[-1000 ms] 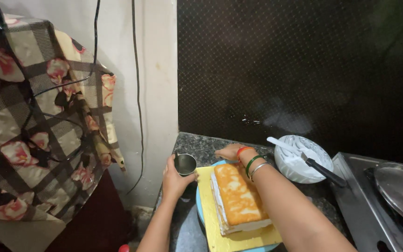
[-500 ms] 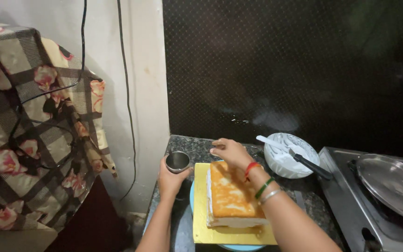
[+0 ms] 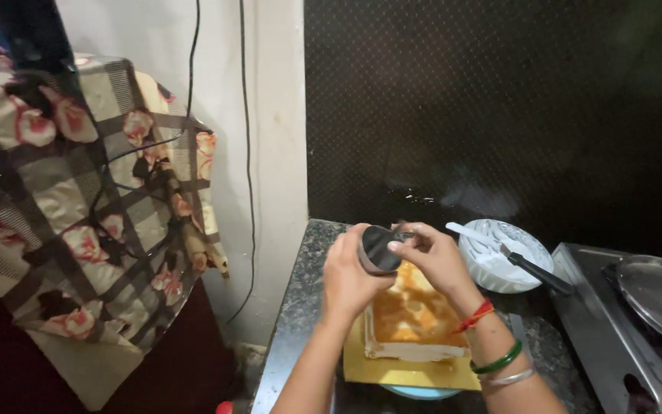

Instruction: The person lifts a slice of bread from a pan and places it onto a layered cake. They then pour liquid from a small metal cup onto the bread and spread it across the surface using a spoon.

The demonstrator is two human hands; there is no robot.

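Cup: small round steel cup [image 3: 378, 249], tilted on its side and held above the far end of the cake, mouth turned toward the camera.
Left hand: left hand [image 3: 349, 274] curled round the cup's base and wall, gripping it.
Right hand: right hand [image 3: 430, 257] with fingertips pinched at the cup's rim; what they pinch is too small to tell.
Cake: rectangular golden-brown sponge cake [image 3: 411, 318] on a yellow square board [image 3: 408, 372], directly below both hands.
Doing it well: I judge the cup should stay over the cake, tilted gently, so that anything leaving it lands on the sponge, not the surface.
Nearby: white bowl of cream [image 3: 503, 257] with a dark-handled knife [image 3: 526, 263] to the right; dark speckled stone surface [image 3: 308, 299]; steel stove [image 3: 637, 345] beyond.
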